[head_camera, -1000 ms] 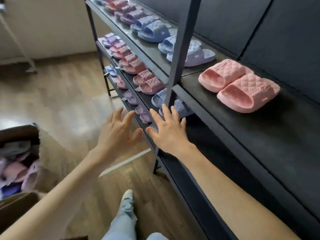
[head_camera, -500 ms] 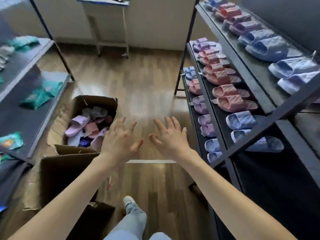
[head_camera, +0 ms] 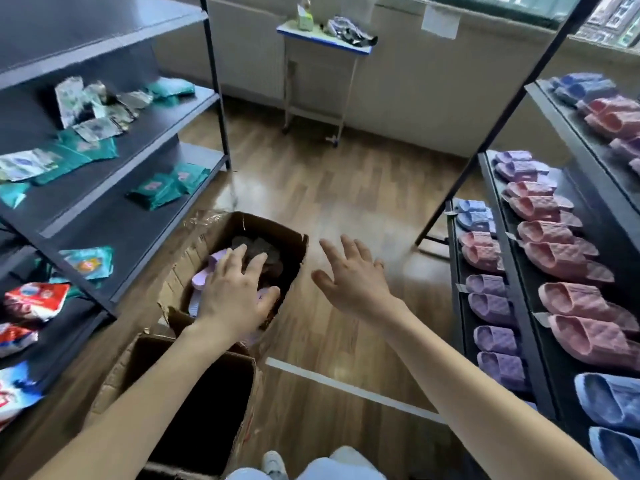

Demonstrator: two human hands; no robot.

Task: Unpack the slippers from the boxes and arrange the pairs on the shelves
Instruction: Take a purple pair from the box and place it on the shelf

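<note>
L hand spread over box w/ slippers, R hand spread, nothing held

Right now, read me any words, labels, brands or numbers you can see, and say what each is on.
Nothing is legible.
White paper sheet on the far wall: too blurred.
Green-and-white plastic packets on the dark left shelf: print blurred.
Red-and-white packets lower down: print blurred.
Nearer brown cardboard box: red marks unreadable.
White tags by the pink slippers: too small.
</note>
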